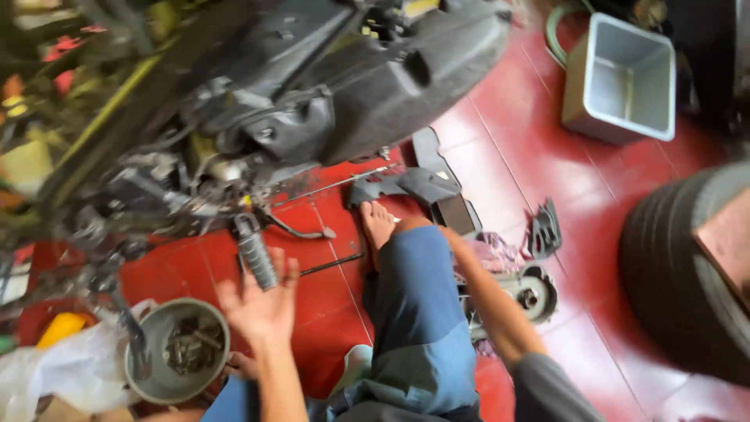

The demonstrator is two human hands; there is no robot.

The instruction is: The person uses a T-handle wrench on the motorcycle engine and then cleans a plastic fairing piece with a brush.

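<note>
— Footpeg [256,256], the ribbed grey one hanging off the underside of the scooter [312,86]: where does it sit against the hands?

— Just above the left hand [262,301], toward the scooter. The fingers are spread and reach up at it; the forefinger and thumb flank its lower end, touching or very nearly so. The blur keeps me from saying which.

— So nothing is gripped?

— No. The left hand is open, palm turned away from the camera, with nothing clamped in it.

— How does the peg's long axis run?

— Nearly in line with the left forearm, tipped slightly so its upper end leans left of the lower end. The hand meets it end-on rather than across.

— And the other hand?

— The right arm [488,301] runs well to the right of the peg, beyond the bent knee in blue trousers [422,312]. Its hand is hidden behind that leg, so I cannot tell whether it is open or closed. The left is plainly the nearer one.

— What else is close to the peg?

— A round metal bowl [148,379] of dark small parts lies below and left of it, beside the left wrist. A bare foot [377,223] rests on the red tiled floor [508,148] to its right, and a grey square bin [621,78] stands far off, upper right.
</note>
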